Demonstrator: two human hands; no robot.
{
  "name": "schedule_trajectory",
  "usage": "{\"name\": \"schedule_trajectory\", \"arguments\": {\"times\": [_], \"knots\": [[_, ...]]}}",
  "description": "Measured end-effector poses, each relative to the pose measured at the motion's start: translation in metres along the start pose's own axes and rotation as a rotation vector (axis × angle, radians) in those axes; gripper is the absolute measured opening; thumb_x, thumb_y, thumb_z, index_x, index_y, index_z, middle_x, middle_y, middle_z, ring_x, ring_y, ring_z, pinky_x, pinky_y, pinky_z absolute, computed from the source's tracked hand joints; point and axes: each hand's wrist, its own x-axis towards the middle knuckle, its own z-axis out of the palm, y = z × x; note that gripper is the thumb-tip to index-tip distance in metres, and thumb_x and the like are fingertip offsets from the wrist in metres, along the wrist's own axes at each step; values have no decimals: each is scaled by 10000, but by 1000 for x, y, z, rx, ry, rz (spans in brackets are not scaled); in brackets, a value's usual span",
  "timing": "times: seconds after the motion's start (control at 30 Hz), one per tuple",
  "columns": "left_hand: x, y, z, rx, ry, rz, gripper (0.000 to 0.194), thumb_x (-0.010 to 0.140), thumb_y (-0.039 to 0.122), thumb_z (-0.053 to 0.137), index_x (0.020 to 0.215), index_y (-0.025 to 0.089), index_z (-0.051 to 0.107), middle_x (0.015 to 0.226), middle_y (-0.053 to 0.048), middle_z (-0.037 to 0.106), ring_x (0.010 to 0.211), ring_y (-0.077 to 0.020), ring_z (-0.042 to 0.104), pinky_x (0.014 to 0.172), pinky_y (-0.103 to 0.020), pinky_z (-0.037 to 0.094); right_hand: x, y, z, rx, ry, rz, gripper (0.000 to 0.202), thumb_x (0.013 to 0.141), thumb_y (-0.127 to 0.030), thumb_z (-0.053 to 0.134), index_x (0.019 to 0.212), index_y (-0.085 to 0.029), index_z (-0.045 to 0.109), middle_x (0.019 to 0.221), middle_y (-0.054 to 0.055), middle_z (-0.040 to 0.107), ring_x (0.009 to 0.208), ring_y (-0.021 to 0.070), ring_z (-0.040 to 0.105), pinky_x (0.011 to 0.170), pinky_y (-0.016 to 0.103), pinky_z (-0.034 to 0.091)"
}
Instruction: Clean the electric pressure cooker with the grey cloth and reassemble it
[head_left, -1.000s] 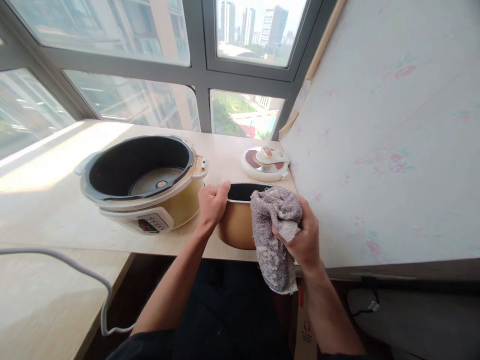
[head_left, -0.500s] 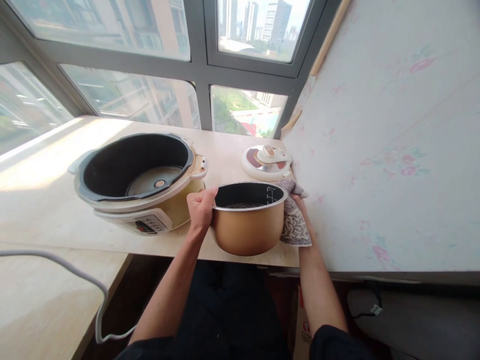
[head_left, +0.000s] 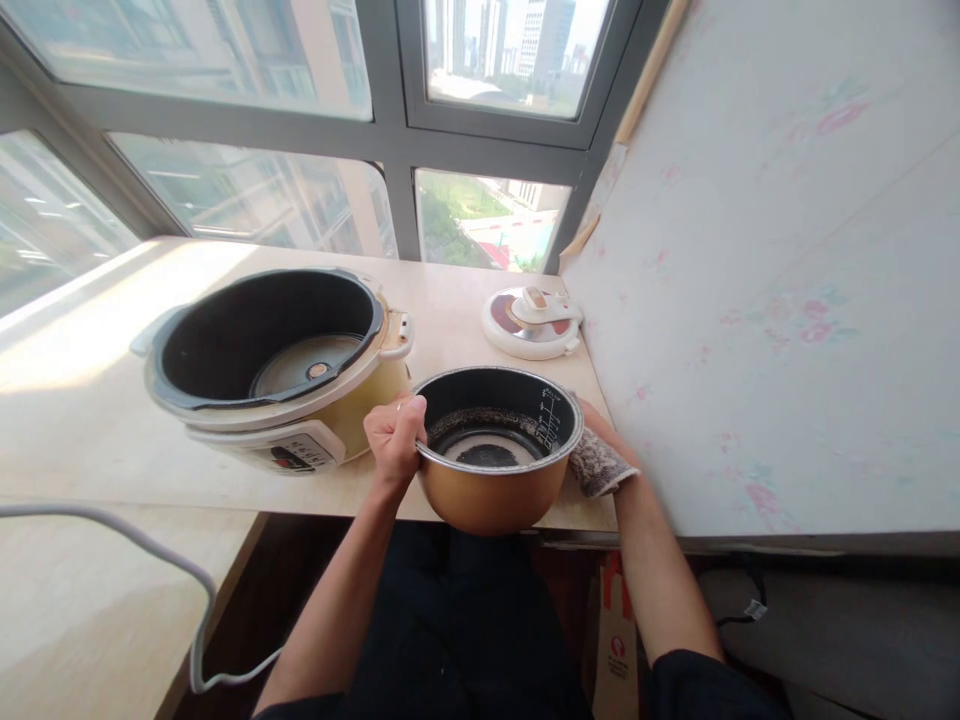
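A golden-brown inner pot [head_left: 491, 500] with a dark inside and white level marks is held at the counter's front edge, its opening tipped toward me. My left hand [head_left: 395, 435] is closed on its left rim, thumb on top. At the pot's right side my right hand [head_left: 598, 422] holds a grey-brown patterned cloth [head_left: 604, 466] against the outer wall; its fingertips are hidden behind the pot and cloth. A pale ring and a dark round patch show on the pot's bottom. To the left stands the open pressure cooker body [head_left: 300, 440], with a small round plate at its bottom.
The cooker's round lid [head_left: 529, 322] lies at the back right of the pale counter [head_left: 442, 300], near the flowered wall [head_left: 787, 300]. Windows rise behind. A grey cord [head_left: 135, 545] loops at the lower left. A paper bag [head_left: 616, 640] stands below the counter.
The pot has tipped toward me, so more of its inside and bottom shows. My right hand and the cloth have shifted round its right side; the cloth hangs less far down.
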Motion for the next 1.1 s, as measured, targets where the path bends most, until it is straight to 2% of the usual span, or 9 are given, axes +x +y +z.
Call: {"name": "schedule_trajectory", "arguments": {"times": [0.07, 0.13, 0.33, 0.43, 0.6, 0.77, 0.93, 1.1], "knots": [[-3, -2, 1, -9, -13, 37, 573, 901, 183, 572, 351, 178, 411, 328, 46, 383, 335, -58, 320, 540, -305, 327, -5, 5, -10, -57, -20, 27, 261, 756, -387, 708, 906, -174, 722, 901, 35, 741, 911, 229, 637, 926, 367, 502], [-6, -4, 2, -16, 2, 58, 573, 910, 187, 575, 361, 177, 411, 335, 47, 396, 338, -61, 326, 529, -306, 322, -13, 10, -19, -179, 26, 56, 318, 721, -397, 723, 953, -180, 725, 957, 49, 741, 969, 259, 632, 954, 399, 479], [-17, -8, 13, 10, 22, 194, 579, 950, 176, 547, 387, 181, 411, 355, 47, 397, 361, -72, 331, 569, -329, 341, -36, 9, -37, -630, 325, 18, 452, 805, -420, 650, 1202, -208, 692, 1167, 111, 696, 1084, 289, 600, 957, 394, 461], [-19, -10, 21, 32, -17, 301, 555, 952, 138, 525, 412, 178, 408, 374, 49, 397, 372, -75, 326, 569, -334, 330, -39, 5, -36, -796, 412, 30, 518, 875, -443, 602, 1330, -197, 630, 1192, 141, 672, 1117, 306, 586, 947, 394, 466], [-17, -15, 30, 77, -55, 414, 512, 943, 90, 498, 449, 176, 394, 403, 50, 390, 395, -82, 318, 563, -335, 310, -34, 15, -20, -1040, 382, 84, 618, 978, -355, 429, 1515, -50, 415, 1302, 260, 612, 1103, 346, 615, 890, 417, 499], [-19, -22, 31, 146, -99, 494, 514, 942, 104, 479, 452, 181, 345, 396, 45, 368, 400, -89, 291, 553, -345, 299, -23, 37, -16, -1077, 409, -47, 618, 1001, -312, 330, 1508, 40, 361, 1394, 328, 542, 1244, 384, 573, 1005, 482, 491], [-21, -26, 29, 156, -102, 516, 501, 939, 102, 471, 465, 181, 330, 407, 42, 364, 409, -93, 291, 552, -347, 296, -22, 55, -21, -1050, 433, -152, 637, 1014, -344, 335, 1522, 40, 341, 1467, 322, 487, 1376, 366, 486, 1126, 503, 416], [-20, -26, 25, 122, -131, 531, 467, 921, 76, 479, 481, 181, 363, 419, 43, 368, 418, -98, 294, 558, -342, 299, -21, 60, -25, -953, 417, -101, 706, 1018, -460, 341, 1545, 9, 341, 1529, 285, 450, 1431, 363, 429, 1165, 521, 369]]}}
